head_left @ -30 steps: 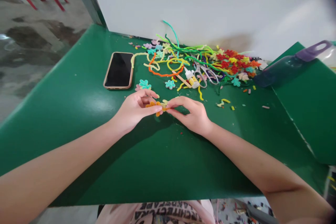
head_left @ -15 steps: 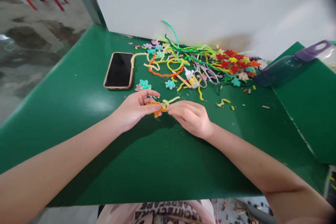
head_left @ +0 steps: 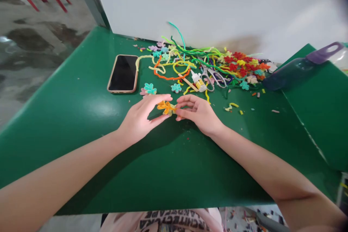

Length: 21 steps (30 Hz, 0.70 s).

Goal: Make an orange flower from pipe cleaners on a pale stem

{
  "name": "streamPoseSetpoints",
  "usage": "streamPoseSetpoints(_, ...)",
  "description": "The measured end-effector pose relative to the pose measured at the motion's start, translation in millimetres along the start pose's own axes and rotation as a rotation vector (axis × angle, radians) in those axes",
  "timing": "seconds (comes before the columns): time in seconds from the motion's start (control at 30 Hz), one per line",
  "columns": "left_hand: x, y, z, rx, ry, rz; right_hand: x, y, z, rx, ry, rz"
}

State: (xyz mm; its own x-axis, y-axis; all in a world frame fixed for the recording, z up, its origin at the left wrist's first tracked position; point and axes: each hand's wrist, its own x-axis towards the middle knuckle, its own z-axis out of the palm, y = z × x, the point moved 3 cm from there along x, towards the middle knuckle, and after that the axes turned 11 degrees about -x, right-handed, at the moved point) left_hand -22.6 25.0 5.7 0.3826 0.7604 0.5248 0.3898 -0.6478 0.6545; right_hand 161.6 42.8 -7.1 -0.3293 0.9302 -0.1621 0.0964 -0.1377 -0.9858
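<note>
An orange pipe-cleaner flower with some pale yellow pipe cleaner (head_left: pixel 165 107) is held above the green table, between my two hands. My right hand (head_left: pixel 199 114) pinches its right end between thumb and fingertips. Around its left side, my left hand (head_left: pixel 141 117) is spread, with the thumb below and the fingers above. The left thumb tip is close to the pale yellow part; whether it touches cannot be made out. Just beyond my hands lie a turquoise flower (head_left: pixel 150 88) and a blue flower with a pinkish edge (head_left: pixel 176 87).
A phone (head_left: pixel 123 73) lies at the left. Behind my hands are a glue bottle (head_left: pixel 199 81), scissors (head_left: pixel 214 77), loose pipe cleaners (head_left: pixel 174 77) and a heap of red and orange flowers (head_left: pixel 239 61). A water bottle (head_left: pixel 296 69) leans at the right. Yellow scraps (head_left: pixel 233 105) are scattered nearby.
My left fingers have opened away from the orange flower, which has turned to show its petals. My right hand has rotated, and the pale yellow end no longer sticks out above it.
</note>
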Motion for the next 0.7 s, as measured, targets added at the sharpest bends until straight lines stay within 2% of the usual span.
streamPoseSetpoints(0.17,-0.3,3.2,-2.2,0.030,0.050,0.161,-0.4,3.9,1.0,0.067,-0.069,0.025)
streamPoseSetpoints(0.27,-0.4,1.1,-2.4,0.005,0.050,0.204,-0.5,4.9,0.8,0.108,-0.089,0.047)
streamPoseSetpoints(0.47,-1.2,-0.8,-0.1,-0.073,-0.003,0.099,-0.1,6.4,2.8,0.149,-0.146,0.091)
streamPoseSetpoints(0.6,-1.6,-1.7,1.2,-0.095,-0.034,-0.024,1.3,7.0,2.0,0.102,-0.165,0.061)
streamPoseSetpoints(0.7,-1.3,-1.9,0.5,-0.078,-0.011,-0.047,2.0,4.3,0.1,0.026,-0.148,0.011)
